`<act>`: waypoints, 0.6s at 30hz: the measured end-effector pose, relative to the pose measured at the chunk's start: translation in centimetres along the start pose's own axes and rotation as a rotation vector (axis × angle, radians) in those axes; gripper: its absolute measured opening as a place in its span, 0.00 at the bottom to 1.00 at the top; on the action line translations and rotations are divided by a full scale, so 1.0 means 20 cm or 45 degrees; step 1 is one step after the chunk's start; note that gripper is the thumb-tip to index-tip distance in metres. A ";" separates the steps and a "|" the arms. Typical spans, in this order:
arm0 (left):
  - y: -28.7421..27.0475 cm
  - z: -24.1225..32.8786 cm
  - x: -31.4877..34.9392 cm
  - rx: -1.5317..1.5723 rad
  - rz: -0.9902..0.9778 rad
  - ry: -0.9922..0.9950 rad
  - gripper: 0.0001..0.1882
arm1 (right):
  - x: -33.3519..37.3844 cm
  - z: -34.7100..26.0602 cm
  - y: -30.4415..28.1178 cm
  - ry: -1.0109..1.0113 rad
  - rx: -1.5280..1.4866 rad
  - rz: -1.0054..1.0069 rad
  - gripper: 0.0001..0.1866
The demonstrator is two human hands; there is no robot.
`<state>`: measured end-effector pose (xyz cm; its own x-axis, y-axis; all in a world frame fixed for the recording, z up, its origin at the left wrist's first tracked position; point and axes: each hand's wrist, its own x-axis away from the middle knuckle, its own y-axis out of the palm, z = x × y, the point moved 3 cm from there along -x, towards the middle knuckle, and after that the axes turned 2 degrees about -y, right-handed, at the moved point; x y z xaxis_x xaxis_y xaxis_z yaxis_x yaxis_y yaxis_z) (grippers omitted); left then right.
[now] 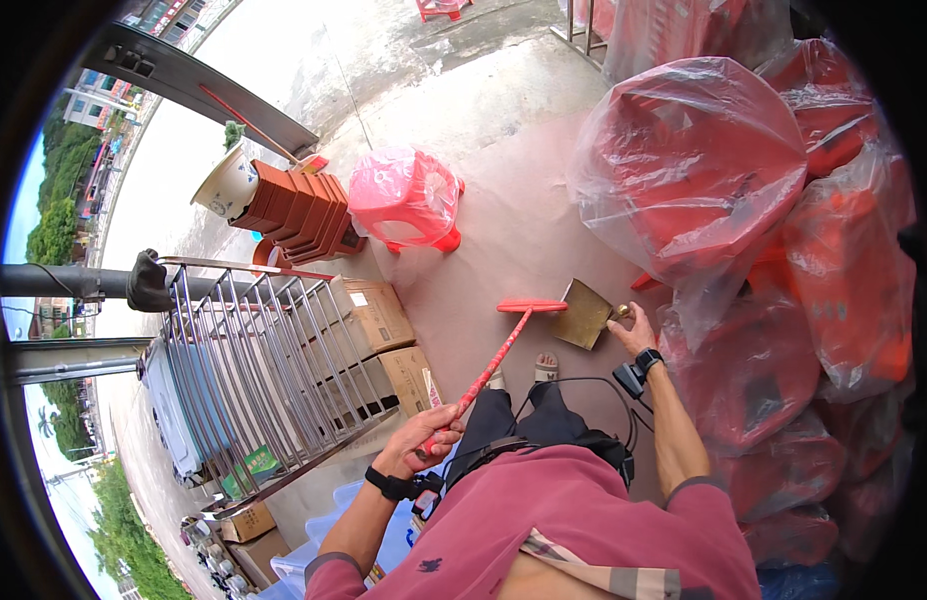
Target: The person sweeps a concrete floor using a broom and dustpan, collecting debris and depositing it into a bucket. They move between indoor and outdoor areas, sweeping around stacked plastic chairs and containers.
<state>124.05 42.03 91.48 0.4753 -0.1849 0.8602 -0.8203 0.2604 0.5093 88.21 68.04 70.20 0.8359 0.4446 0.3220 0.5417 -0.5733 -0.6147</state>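
Note:
A broom with a red patterned handle (495, 372) slants up and away from my left hand (429, 438), whose fingers are wrapped round the handle. Its red head (518, 305) is next to the left edge of a brassy metal dustpan (581, 318); whether the two touch I cannot tell. My right hand (636, 332) grips the short handle at the dustpan's right side. Both tools are in front of my sandalled feet (546, 366).
Plastic-wrapped red stools (698, 170) pile up on the right. Ahead stands a wrapped pink stool (408, 195), beside stacked brown planters (295, 208). A metal rack (273, 370) and cardboard boxes (380, 315) line the left. A dark cable (593, 382) hangs by my legs.

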 end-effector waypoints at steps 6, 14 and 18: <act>0.29 0.26 0.07 -0.110 -0.118 0.171 0.14 | -0.15 0.10 0.19 0.004 -0.013 -0.043 0.26; 0.39 0.75 -0.13 -0.691 0.188 0.282 0.30 | -0.36 -0.25 0.02 0.121 -0.047 0.212 0.20; 0.38 1.16 -0.35 -1.050 0.276 0.374 0.27 | -0.57 -0.45 -0.07 0.156 -0.070 0.360 0.21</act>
<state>107.04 23.38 88.70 0.4918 0.1676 0.8544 -0.4663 0.8794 0.0958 78.73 57.73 73.87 0.9567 0.1777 0.2306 0.2876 -0.7000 -0.6537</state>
